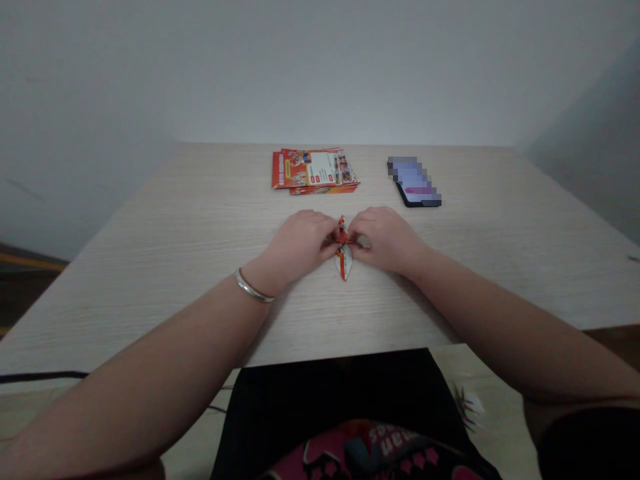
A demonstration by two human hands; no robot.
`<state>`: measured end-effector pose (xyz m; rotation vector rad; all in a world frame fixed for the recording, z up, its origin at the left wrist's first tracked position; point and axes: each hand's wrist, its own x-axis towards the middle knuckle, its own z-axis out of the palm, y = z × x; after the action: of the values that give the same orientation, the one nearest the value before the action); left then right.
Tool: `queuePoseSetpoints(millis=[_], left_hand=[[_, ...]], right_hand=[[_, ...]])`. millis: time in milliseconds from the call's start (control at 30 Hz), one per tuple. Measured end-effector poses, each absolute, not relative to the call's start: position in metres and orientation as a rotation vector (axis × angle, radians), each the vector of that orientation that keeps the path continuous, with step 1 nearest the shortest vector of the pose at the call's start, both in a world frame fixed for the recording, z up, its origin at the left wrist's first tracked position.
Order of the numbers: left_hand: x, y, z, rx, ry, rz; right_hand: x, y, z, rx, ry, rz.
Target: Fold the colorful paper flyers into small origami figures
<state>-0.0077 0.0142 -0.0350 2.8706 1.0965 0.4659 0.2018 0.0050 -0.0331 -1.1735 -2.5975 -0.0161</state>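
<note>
A small piece of folded paper (344,262), printed in orange, red and white, lies between my two hands near the middle of the table. It has narrow pointed ends, one toward me and one away. My left hand (311,239) pinches its left side, thumb and fingertips pressed together. From the right, my right hand (384,240) grips the other side in the same way. The fingertips hide the paper's centre, so the folds there cannot be made out. A silver bangle (254,287) circles my left wrist.
Beyond my left hand sits a stack of colourful printed leaflets (320,170). A phone (417,187) with its screen lit lies to the right of it. The pale wood-grain table (165,233) meets a white wall at the back. A dark cable (45,377) runs at lower left.
</note>
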Motion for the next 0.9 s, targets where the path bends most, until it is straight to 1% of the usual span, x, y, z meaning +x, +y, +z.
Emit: queuePoseSetpoints(millis=[200,300,400,500,567,733,900], left_hand=[[-0.005,0.012,-0.031,2.872,1.147,0.373],[0.000,0.006,-0.028,2.802,1.304,0.346],[0.002,0.001,-0.026,2.646,1.475,0.361],[0.001,0.003,-0.027,2.616,1.409,0.422],[-0.001,0.007,-0.030,2.634,1.335,0.461],[-0.005,0.011,-0.031,2.788,1.211,0.457],[-0.004,0.006,-0.026,3.032,1.093,0.350]], right_hand=[[0.199,0.004,-0.033,-1.223,-2.594,-0.047],[0.196,0.006,-0.033,-1.286,-2.573,-0.029],[0.196,0.009,-0.035,-1.273,-2.537,0.068],[0.200,0.011,-0.037,-1.240,-2.448,0.206],[0.202,0.012,-0.037,-1.254,-2.432,0.222],[0.205,0.010,-0.031,-1.243,-2.578,0.130],[0.201,0.003,-0.024,-1.226,-2.673,-0.089]])
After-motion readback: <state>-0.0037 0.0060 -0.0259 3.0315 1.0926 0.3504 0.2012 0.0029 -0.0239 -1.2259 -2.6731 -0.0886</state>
